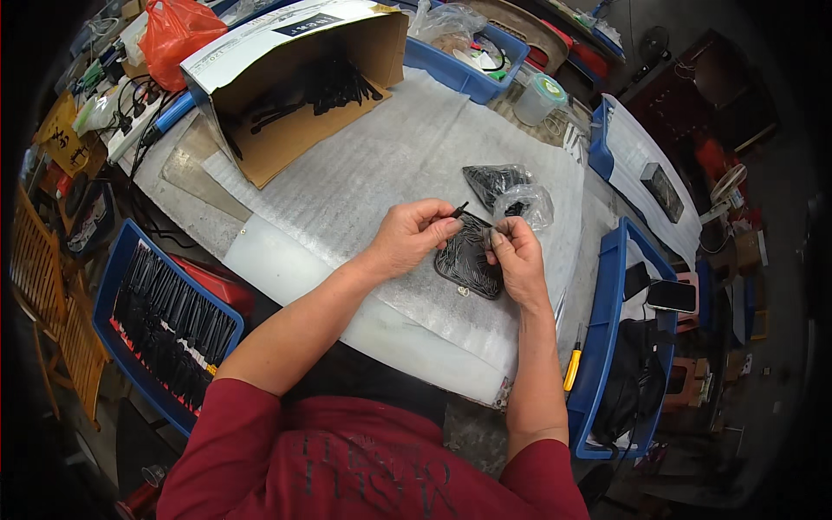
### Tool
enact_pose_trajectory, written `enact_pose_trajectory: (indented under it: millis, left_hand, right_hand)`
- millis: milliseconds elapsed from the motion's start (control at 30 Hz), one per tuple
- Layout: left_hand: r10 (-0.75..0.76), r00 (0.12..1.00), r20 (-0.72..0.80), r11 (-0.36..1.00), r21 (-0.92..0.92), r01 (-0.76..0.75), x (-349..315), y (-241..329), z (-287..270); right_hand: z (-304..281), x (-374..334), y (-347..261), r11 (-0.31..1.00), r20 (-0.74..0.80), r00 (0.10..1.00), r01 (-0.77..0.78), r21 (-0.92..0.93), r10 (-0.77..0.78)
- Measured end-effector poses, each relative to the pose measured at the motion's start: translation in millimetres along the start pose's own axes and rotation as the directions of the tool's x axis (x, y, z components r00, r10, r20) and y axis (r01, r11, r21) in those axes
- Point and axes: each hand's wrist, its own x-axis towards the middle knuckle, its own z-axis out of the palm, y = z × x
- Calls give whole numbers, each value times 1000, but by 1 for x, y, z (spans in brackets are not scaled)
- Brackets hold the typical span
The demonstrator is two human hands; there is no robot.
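Note:
My left hand [414, 236] pinches a small black plastic part [459, 209] between thumb and fingers. My right hand [516, 253] is closed on another small black piece, close beside the left, the two hands nearly touching. Both hover over a black pouch of small parts [468, 260] lying on white foam sheet [381, 173]. Just beyond the hands sit two clear plastic bags of black parts [511, 192].
An open cardboard box [295, 87] with black parts lies on its side at the back. Blue bins stand at the left [165, 321], right [607, 347] and back [468, 69]. A yellow-handled screwdriver [572, 364], an orange bag [173, 35] and a phone [672, 295] are nearby.

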Motion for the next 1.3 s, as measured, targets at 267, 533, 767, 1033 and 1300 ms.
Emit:
enact_pose_trajectory:
  millis: [267,533,767,1033,1300]
  left_hand:
    - [149,988,48,929,336,-157,-1,-1,1]
    - [217,963,162,795,543,-271,-1,-1,0]
    - [230,956,180,779,555,-292,-1,-1,0]
    - [247,950,193,757,574,-313,-2,-2,0]
    - [280,939,198,739,579,-343,-1,-4,0]
  right_hand:
    - [-2,0,-1,981,12,999,49,186,-52]
    - [-5,-3,-4,973,99,993,39,227,-62]
    - [0,-6,-9,984,93,993,51,171,-68]
    - [0,-7,-11,985,104,993,34,172,-52]
    - [-1,-7,-11,987,106,989,84,133,-99]
